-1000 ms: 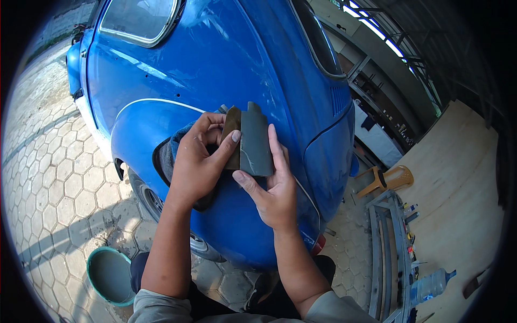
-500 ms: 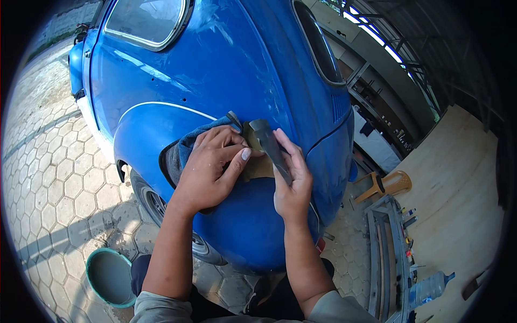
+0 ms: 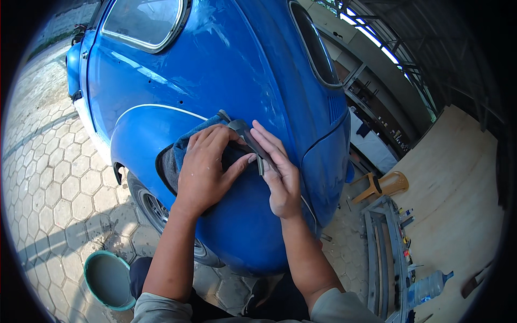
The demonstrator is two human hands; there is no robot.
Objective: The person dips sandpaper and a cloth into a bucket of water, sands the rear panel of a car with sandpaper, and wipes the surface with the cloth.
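Bare forearms, grey sleeves point(image 3: 328, 309) pushed up to the elbows, dark trousers point(image 3: 204, 309), no gloves or rings.

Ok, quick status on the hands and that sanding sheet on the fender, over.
Left hand pressing blue cloth on the fender. Right hand holding folded grey sanding sheet against the paint. Nothing in the way.

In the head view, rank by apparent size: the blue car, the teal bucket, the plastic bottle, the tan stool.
1. blue car
2. teal bucket
3. plastic bottle and tan stool: look alike, unranked; fisheye rim distortion makes it unsure.
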